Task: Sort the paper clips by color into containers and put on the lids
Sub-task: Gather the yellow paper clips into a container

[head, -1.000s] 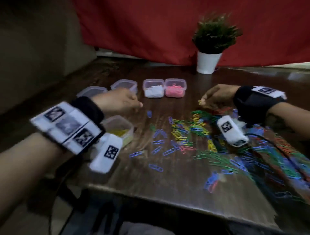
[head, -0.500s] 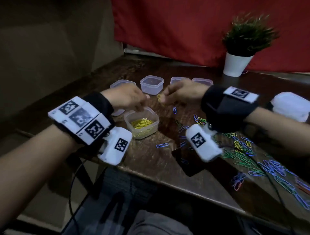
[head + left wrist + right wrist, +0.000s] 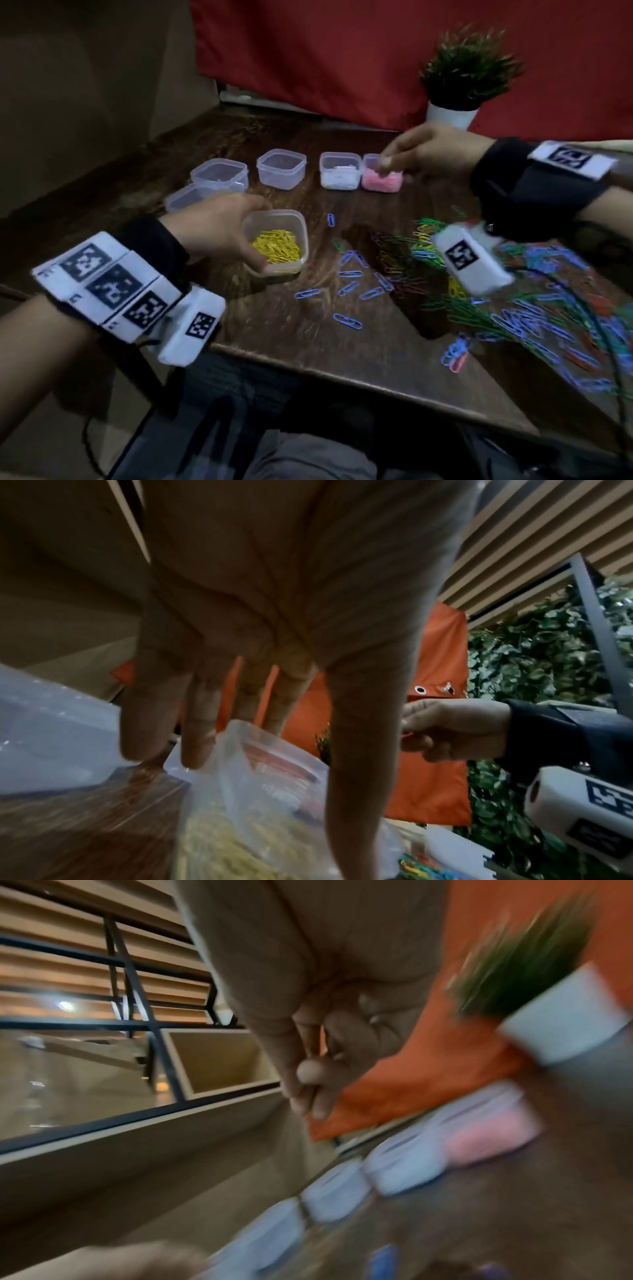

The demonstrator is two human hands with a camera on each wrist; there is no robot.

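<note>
A dark wooden table holds a sprawl of mixed paper clips at the right and a back row of clear containers, one filled with white clips, the next with pink clips. The left hand cups the container of yellow clips, thumb on its near wall, fingers curled round its far rim. The right hand hovers over the pink container, fingertips pinched together; whether they hold a clip cannot be seen
</note>
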